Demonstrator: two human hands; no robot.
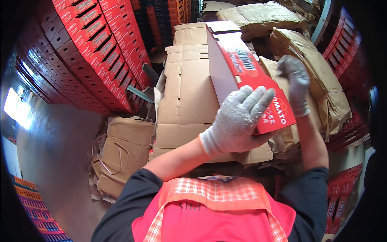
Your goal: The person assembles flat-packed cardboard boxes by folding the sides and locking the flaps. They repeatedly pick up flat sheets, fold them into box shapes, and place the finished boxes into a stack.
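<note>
A partly folded red cardboard box [264, 86] with printed sides stands tilted over a stack of flat brown cardboard sheets [183, 92]. My left hand [242, 117], in a pale grey knitted glove, grips the near end of the box. Its fingers lie together over the red side, and the thumb is hidden. My right hand [296, 80], gloved alike, is raised just right of the box. Its fingers are curled in, and whatever they may hold is hidden.
Stacked red boxes [96, 44] rise at the left. Paper-wrapped bundles [314, 68] lie to the right and behind. A brown cardboard bundle [125, 153] with loose straps sits at the lower left. More red boxes [340, 193] stand at the lower right.
</note>
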